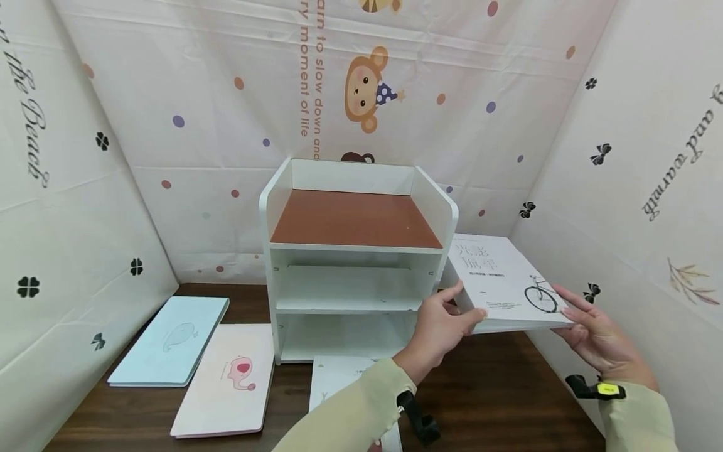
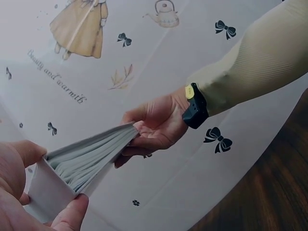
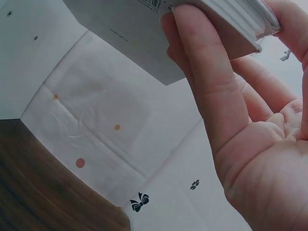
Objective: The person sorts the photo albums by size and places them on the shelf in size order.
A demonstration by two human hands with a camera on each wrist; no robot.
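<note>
Both hands hold a thick white book point(image 1: 497, 276) with a bicycle on its cover, raised in the air at the shelf's right side. My left hand point(image 1: 437, 326) pinches the spine end between thumb and fingers. At the opposite side my right hand point(image 1: 601, 339) grips a corner, thumb on the cover and fingers beneath. In the left wrist view the book's pages point(image 2: 84, 161) fan slightly between the covers. The right wrist view shows the back cover point(image 3: 130, 36) with a barcode, fingers lying against it.
A white desktop shelf point(image 1: 356, 307) with a brown top board stands at the middle back. Left of it lie a light blue notebook point(image 1: 172, 342) and a pink notebook with an elephant point(image 1: 228, 383). Another pale notebook point(image 1: 339, 373) is partly hidden under my left forearm. Printed cloth walls enclose the table point(image 1: 497, 402).
</note>
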